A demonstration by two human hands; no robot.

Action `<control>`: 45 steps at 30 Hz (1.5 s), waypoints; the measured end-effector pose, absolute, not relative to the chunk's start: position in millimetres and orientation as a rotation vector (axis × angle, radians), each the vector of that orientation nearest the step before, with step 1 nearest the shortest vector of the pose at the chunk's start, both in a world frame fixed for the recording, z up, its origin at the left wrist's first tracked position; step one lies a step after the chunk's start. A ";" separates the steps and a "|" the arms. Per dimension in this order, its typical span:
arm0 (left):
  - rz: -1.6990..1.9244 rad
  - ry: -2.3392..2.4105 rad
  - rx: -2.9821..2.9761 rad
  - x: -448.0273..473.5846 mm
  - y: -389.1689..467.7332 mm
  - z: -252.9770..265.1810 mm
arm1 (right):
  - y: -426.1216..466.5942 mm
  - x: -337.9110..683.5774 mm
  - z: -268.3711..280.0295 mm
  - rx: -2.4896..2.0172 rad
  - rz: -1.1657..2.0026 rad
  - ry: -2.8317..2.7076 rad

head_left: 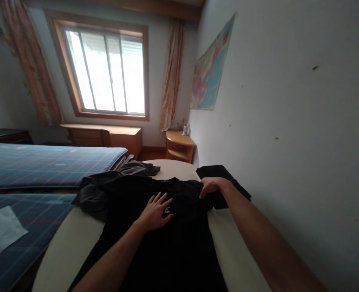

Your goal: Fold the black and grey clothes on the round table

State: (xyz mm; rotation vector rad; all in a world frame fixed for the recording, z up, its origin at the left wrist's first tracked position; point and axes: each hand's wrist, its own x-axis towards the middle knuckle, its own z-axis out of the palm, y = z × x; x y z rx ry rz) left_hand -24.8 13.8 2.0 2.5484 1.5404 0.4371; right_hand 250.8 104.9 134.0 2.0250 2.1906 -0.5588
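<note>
A black T-shirt (173, 251) lies spread out on a pale round table (62, 247), its neckline toward the far side. A small white print shows on its chest, close to my left hand. Fingers spread, my left hand (155, 211) rests flat on the shirt's upper front. My right hand (211, 185) is closed at the shirt's shoulder on the right, its thumb and fingers curled on the cloth; the fingertips are partly hidden. Just beyond that hand is a folded black cloth (225, 174). A crumpled dark grey garment (96, 192) lies beside and partly under the shirt on the left.
Mattresses with a blue plaid pattern (51, 162) stand left of the table, with a paper sheet (3, 231) on the lower one. A white wall (304, 170) runs along the right. Toward the window are a wooden desk (126, 138) and a corner shelf (181, 140).
</note>
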 end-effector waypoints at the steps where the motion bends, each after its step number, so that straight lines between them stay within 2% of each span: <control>1: 0.449 1.505 2.565 -24.9 13.3 2.6 | 105.1 249.8 133.6 2.013 -0.538 2.198; 9: 0.504 1.229 2.638 -25.2 8.8 10.2 | 101.8 247.7 134.3 2.291 -0.168 2.143; 20: 0.612 1.393 2.648 -20.1 29.6 -2.5 | 74.1 247.7 118.8 2.355 -0.242 2.200; 27: 0.534 1.589 2.528 5.2 77.3 7.2 | 35.2 241.7 82.4 2.622 -0.107 2.508; 32: 0.477 1.632 2.472 26.0 111.1 10.7 | 12.6 237.3 55.0 2.550 0.026 2.637; 36: 0.434 1.678 2.412 35.7 133.4 7.1 | 8.5 240.4 42.5 2.445 0.008 2.714; 45: 0.483 1.767 2.345 46.8 156.1 2.6 | 8.6 237.9 41.6 2.539 0.090 2.496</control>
